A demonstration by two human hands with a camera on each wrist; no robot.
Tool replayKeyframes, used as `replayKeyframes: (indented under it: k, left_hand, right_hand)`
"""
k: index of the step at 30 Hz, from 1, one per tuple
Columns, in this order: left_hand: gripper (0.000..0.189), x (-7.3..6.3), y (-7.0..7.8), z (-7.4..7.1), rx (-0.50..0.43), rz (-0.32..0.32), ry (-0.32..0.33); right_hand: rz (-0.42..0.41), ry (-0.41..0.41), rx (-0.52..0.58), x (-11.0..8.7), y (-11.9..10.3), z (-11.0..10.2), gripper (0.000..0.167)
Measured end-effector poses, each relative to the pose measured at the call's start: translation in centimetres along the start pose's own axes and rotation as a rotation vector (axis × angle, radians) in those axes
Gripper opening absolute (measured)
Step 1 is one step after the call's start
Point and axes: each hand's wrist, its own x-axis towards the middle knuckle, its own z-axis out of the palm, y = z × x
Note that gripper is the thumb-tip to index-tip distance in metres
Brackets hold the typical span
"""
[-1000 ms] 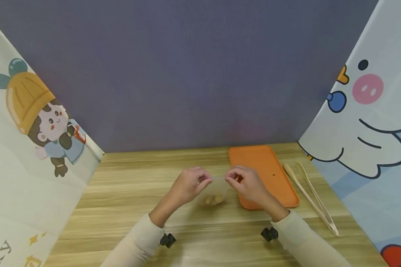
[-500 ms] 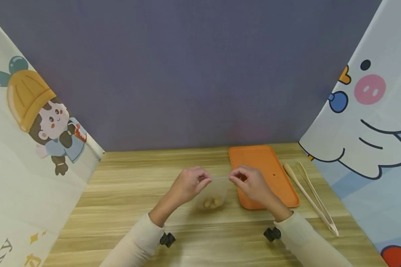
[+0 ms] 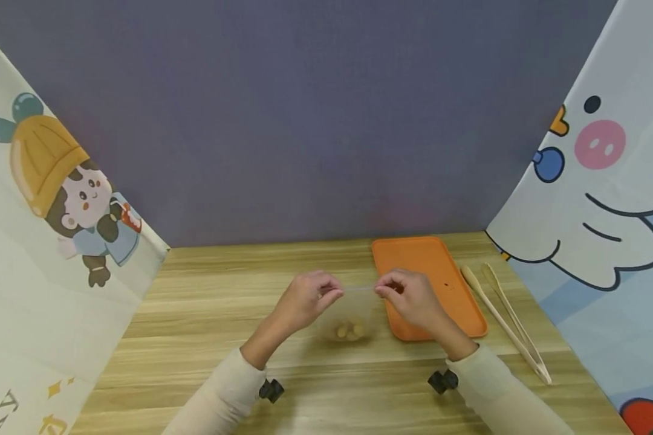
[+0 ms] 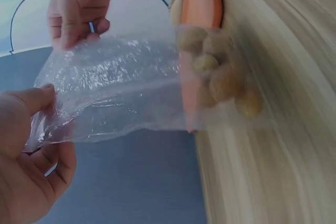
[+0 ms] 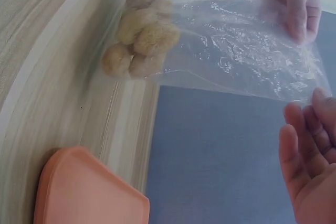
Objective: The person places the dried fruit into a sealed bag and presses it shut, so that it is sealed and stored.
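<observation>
A clear plastic bag (image 3: 355,308) hangs upright between my hands, over the table's middle. Round tan-brown lumps with rough skins (image 5: 156,38), several of them, lie at the bag's bottom; their kind is unclear. My left hand (image 3: 307,296) pinches the left end of the bag's top edge between thumb and fingers. At the right end, my right hand (image 3: 410,297) pinches the same edge, which stretches straight between both hands. In the left wrist view the lumps (image 4: 226,82) show through the film, close above the wood. Whether the bag's bottom touches the table, I cannot tell.
An orange tray (image 3: 435,266) with a few dark specks lies behind and beside my right hand. Wooden tongs (image 3: 514,326) rest on the table to its right. The wood-grain table (image 3: 207,320) meets a grey-blue back wall (image 3: 326,121); printed panels stand on both sides.
My right hand has shifted slightly right, so more of the bag's top edge shows between the hands. The lumps have swung slightly right. My left hand has stayed nearly in place.
</observation>
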Motion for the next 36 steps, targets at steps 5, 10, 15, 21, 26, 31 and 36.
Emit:
replayKeyframes:
  k: [5, 10, 15, 21, 26, 31, 36]
  left_hand:
    - [0.006, -0.8, -0.8, -0.2, -0.025, -0.084, -0.038]
    - [0.006, -1.4, -1.6, -0.5, -0.084, -0.157, -0.038]
    - [0.007, -1.7, -2.2, -0.6, -0.124, -0.177, 0.0]
    - [0.005, -1.9, -1.8, -0.8, -0.059, -0.149, 0.059]
    - [0.005, -1.9, -1.0, -1.5, -0.05, -0.138, 0.062]
    - [0.004, -2.4, -0.4, -2.3, -0.176, -0.226, -0.022]
    - [0.006, -3.2, 0.5, -3.2, -0.31, -0.342, -0.144]
  right_hand:
    - [0.001, 0.002, 0.021, 0.0, 0.0, 0.0, 0.007]
    - [0.007, 0.006, 0.034, -0.1, -0.1, -0.1, 0.008]
    - [-0.008, 0.002, 0.022, -0.1, -0.2, -0.1, 0.008]
    - [-0.001, -0.015, 0.018, -0.3, -0.4, -0.1, 0.011]
    - [0.035, -0.071, 0.074, -0.5, -0.7, -0.4, 0.01]
    - [0.041, -0.169, 0.164, -1.0, -1.1, -0.8, 0.008]
    - [0.101, -0.265, 0.236, -1.4, -1.7, -1.3, 0.006]
